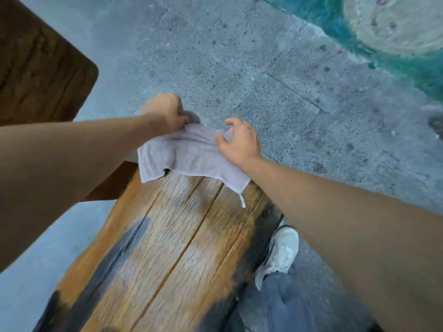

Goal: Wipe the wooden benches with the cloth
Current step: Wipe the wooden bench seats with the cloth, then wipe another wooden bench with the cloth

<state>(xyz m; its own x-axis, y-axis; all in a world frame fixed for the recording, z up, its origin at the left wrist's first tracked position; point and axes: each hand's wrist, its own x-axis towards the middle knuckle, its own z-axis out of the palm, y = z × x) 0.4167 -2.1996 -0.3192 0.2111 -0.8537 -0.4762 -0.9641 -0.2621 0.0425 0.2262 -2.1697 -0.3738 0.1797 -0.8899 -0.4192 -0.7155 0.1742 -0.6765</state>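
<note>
Left hand (165, 112) grips the cloth (189, 156); right hand (239, 141) seemingly pinches it.

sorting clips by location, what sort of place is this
Most likely an outdoor paved seating area, perhaps a courtyard or park: speckled stone paving slabs, a weathered wooden bench with a cloth on it, and what looks like teal water at upper right.

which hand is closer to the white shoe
Right. The right hand pinches the cloth at the side of the bench where the white shoe stands; the left hand grips the cloth's other end, across the bench from it.
</note>
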